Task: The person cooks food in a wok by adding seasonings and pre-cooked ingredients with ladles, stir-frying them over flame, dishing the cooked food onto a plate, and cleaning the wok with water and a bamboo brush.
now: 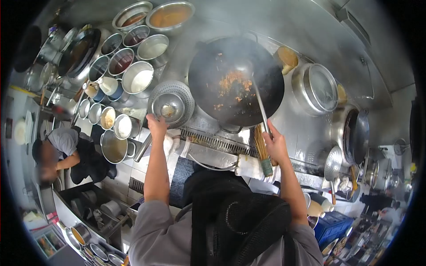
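My right hand [276,144] is wrapped round the long metal handle of a ladle [260,102]. The ladle's head rests in a large black wok [202,84], blurred by steam, among browned, crumbly bits of food [235,83]. My left hand [157,127] is closed on the near rim of a small metal bowl [176,116]. A little pale food lies at the bottom of that bowl. Around and beneath it shows a perforated strainer [188,94], just left of the wok; whether the two touch is hidden.
Metal pots of sauces and powders, including one of white powder [138,77], stand at left. A bamboo brush [261,148] lies by my right hand. Lidded pots [316,88] and another strainer [333,164] are at right. Another person [66,148] is at far left.
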The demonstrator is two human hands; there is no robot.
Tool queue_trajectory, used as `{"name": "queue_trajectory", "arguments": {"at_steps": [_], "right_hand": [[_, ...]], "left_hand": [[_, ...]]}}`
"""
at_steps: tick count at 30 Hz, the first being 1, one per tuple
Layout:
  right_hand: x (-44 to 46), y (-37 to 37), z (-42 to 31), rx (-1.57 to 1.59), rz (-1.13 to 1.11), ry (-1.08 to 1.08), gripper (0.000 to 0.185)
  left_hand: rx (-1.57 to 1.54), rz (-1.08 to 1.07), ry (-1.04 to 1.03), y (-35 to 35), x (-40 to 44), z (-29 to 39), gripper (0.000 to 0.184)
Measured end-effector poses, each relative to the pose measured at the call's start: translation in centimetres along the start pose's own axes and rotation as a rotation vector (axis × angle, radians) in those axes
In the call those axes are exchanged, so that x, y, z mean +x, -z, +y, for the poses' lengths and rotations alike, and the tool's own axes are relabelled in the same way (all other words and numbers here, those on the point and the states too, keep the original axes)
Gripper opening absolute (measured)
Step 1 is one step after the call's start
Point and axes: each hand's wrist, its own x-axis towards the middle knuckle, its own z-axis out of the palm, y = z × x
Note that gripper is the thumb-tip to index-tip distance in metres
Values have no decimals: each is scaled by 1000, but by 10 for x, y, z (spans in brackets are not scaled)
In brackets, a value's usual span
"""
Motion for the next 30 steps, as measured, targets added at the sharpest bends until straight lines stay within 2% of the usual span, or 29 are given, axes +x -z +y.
{"name": "queue_trajectory", "arguments": {"at_steps": [1,2,5,8,13,16,19,22,24,27,29,30], "right_hand": [[-3,6,1,272,-137,-106,61],[-8,11,0,274,-151,-90,61],[-27,18,-20,707,-284,-235,59],[-15,24,-13,732,-386,-304,60],[-9,26,-8,776,-437,-254,62],[-1,30,-1,668,-480,-197,62],[-2,31,-4,734,-451,-159,62],[2,37,6,677,-547,-206,61],[-5,42,6,19,-242,123,60],[-21,72,67,-187,30,384,59],[-38,108,86,-526,41,251,61],[-45,118,95,-540,38,253,61]], "left_hand": [[-1,19,0,2,-10,0,44],[-47,63,-36,5,-19,1,42],[-124,134,-61,17,-55,-3,39],[-227,153,-46,27,-89,0,40],[-221,210,-26,39,-133,5,43],[-230,232,-27,43,-149,1,44],[-255,257,-41,48,-159,-5,44],[-276,252,-54,52,-167,-7,44],[-275,245,-56,56,-175,-5,44],[-291,281,-50,65,-184,-8,40],[-318,270,-41,74,-187,-14,39],[-335,253,-41,77,-190,-16,38]]}}
